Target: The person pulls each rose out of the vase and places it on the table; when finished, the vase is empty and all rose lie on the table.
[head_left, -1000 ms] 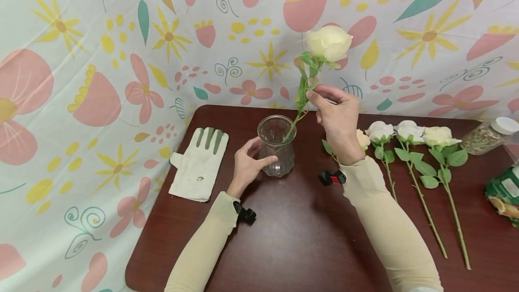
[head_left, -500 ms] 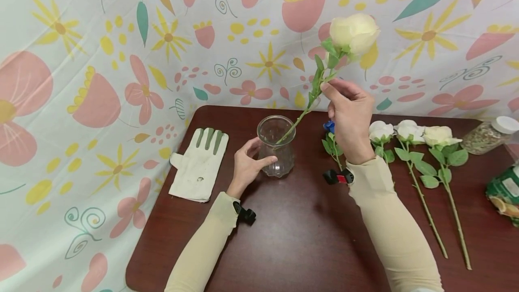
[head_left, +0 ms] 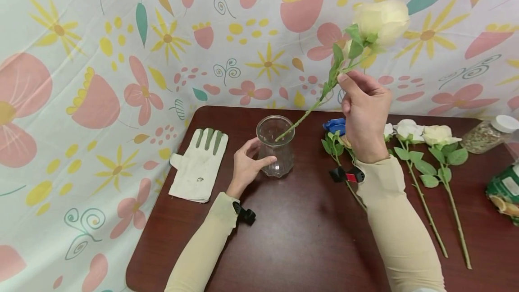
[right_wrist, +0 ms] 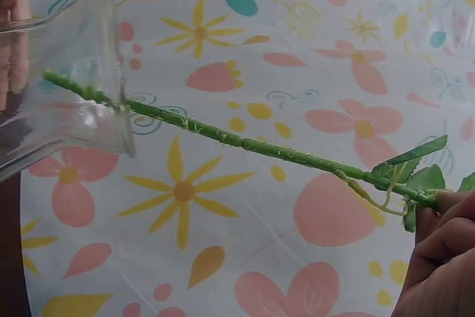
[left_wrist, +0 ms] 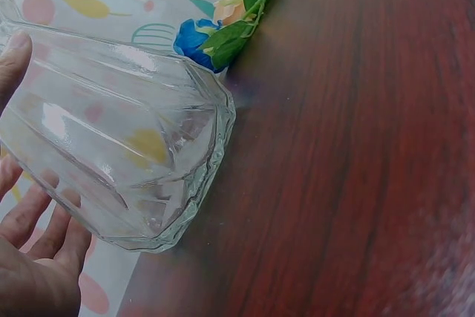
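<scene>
A clear ribbed glass vase [head_left: 277,161] stands on the table, with my left hand [head_left: 248,166] holding its side, thumb in front and fingers behind. The left wrist view shows those fingers [left_wrist: 56,231] along the glass. My right hand [head_left: 366,111] pinches the stem of a cream artificial rose [head_left: 381,21] just below its leaves. That rose leans up to the right, its bloom high above the table. In the right wrist view the cut end of the green stem [right_wrist: 245,142] sits just inside the vase's flared mouth [right_wrist: 111,72].
A white glove [head_left: 198,166] lies at the left. On the right lie a blue flower [head_left: 334,125], white roses [head_left: 410,130] and a cream rose [head_left: 441,136]. Beyond them are a white-lidded jar [head_left: 486,136] and a green package [head_left: 504,188]. A patterned cloth hangs behind the table.
My right hand has moved up and to the right, drawing the rose stem partway out of the vase. The blue flower behind it has come into view. My left hand stays put.
</scene>
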`<action>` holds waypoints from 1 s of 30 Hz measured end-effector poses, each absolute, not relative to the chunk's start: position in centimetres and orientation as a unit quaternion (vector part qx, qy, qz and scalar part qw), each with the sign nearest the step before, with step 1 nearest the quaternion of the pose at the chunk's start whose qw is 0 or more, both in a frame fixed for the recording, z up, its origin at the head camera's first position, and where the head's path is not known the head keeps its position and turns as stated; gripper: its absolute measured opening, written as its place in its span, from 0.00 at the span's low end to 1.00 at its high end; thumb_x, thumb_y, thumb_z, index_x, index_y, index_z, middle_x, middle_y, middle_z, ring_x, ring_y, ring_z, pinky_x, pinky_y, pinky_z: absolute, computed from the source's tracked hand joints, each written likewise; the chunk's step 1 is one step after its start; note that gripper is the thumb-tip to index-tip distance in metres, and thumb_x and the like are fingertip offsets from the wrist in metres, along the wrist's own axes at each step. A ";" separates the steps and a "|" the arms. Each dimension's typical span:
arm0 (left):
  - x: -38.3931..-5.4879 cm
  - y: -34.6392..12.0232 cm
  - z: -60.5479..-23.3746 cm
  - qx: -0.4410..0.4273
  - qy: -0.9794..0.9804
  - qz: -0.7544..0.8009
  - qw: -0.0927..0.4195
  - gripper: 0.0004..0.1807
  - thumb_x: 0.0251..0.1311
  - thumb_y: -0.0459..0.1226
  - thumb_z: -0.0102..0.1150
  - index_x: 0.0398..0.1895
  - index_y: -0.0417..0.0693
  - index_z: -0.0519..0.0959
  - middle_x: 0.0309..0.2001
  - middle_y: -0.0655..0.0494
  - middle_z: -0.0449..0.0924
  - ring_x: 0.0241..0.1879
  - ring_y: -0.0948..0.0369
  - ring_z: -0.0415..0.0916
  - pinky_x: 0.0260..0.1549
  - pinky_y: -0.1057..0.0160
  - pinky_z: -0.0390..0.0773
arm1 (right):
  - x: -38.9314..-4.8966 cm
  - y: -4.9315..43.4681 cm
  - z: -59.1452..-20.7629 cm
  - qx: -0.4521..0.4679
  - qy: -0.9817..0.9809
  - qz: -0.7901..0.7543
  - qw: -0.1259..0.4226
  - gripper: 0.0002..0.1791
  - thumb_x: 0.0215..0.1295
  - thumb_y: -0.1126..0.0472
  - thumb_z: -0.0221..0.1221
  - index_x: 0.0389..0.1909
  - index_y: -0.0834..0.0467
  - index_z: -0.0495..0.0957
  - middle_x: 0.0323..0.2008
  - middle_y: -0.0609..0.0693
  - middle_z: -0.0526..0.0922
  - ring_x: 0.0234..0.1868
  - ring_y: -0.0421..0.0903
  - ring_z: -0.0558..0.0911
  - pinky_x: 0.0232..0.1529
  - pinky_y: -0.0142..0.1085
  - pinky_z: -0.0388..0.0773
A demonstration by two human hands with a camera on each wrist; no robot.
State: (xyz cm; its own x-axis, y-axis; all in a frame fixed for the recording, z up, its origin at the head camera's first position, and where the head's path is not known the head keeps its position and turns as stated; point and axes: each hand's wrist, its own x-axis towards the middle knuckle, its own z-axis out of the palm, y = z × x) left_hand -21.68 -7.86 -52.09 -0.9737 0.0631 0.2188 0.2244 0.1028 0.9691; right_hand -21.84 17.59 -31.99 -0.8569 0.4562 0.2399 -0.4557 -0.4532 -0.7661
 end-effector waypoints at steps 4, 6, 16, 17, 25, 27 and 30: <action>-21.7 -7.9 -52.0 -0.096 -0.737 -0.666 0.061 0.36 0.52 0.33 0.86 0.68 0.46 0.84 0.61 0.42 0.87 0.66 0.48 0.85 0.73 0.50 0.83 | -21.6 18.2 -31.5 -0.005 -0.415 0.867 0.277 0.05 0.63 0.75 0.73 0.39 0.71 0.89 0.30 0.53 0.85 0.10 0.40 0.67 0.11 0.24 0.65; -21.6 -7.9 -52.0 -0.094 -0.735 -0.669 0.061 0.36 0.52 0.32 0.86 0.68 0.46 0.84 0.61 0.42 0.87 0.66 0.47 0.85 0.73 0.50 0.83 | -21.4 18.5 -31.3 -0.004 -0.404 0.869 0.286 0.06 0.63 0.75 0.72 0.40 0.72 0.89 0.31 0.54 0.84 0.11 0.40 0.67 0.11 0.24 0.65; -21.6 -7.8 -51.9 -0.093 -0.739 -0.665 0.059 0.36 0.52 0.32 0.86 0.68 0.48 0.84 0.61 0.42 0.87 0.66 0.48 0.84 0.73 0.52 0.83 | -20.9 20.0 -30.2 -0.006 -0.381 0.870 0.313 0.05 0.64 0.76 0.72 0.40 0.73 0.87 0.31 0.56 0.84 0.11 0.39 0.67 0.11 0.24 0.63; -21.6 -7.8 -51.9 -0.093 -0.739 -0.664 0.059 0.36 0.52 0.32 0.86 0.68 0.48 0.84 0.61 0.42 0.87 0.66 0.48 0.85 0.73 0.52 0.83 | -20.9 20.1 -30.0 -0.005 -0.377 0.871 0.315 0.06 0.64 0.77 0.72 0.39 0.73 0.87 0.31 0.57 0.85 0.10 0.39 0.66 0.11 0.24 0.63; -21.7 -7.8 -52.0 -0.093 -0.738 -0.666 0.059 0.36 0.52 0.32 0.85 0.68 0.48 0.84 0.61 0.42 0.87 0.66 0.47 0.84 0.73 0.49 0.83 | -20.5 21.3 -29.5 -0.008 -0.361 0.871 0.333 0.06 0.62 0.79 0.72 0.38 0.76 0.86 0.26 0.58 0.86 0.09 0.39 0.64 0.10 0.24 0.61; -21.7 -7.8 -52.0 -0.094 -0.736 -0.668 0.059 0.36 0.52 0.32 0.85 0.68 0.48 0.84 0.61 0.41 0.87 0.66 0.47 0.84 0.74 0.49 0.83 | -20.4 21.6 -29.5 -0.013 -0.359 0.872 0.332 0.06 0.61 0.79 0.72 0.38 0.77 0.86 0.25 0.59 0.86 0.09 0.40 0.64 0.09 0.24 0.60; -21.7 -7.8 -52.0 -0.096 -0.734 -0.670 0.059 0.36 0.52 0.32 0.86 0.68 0.48 0.84 0.61 0.42 0.87 0.66 0.47 0.84 0.74 0.49 0.82 | -20.2 22.0 -29.7 -0.017 -0.365 0.871 0.327 0.05 0.61 0.80 0.71 0.37 0.76 0.87 0.24 0.58 0.85 0.09 0.40 0.65 0.09 0.24 0.60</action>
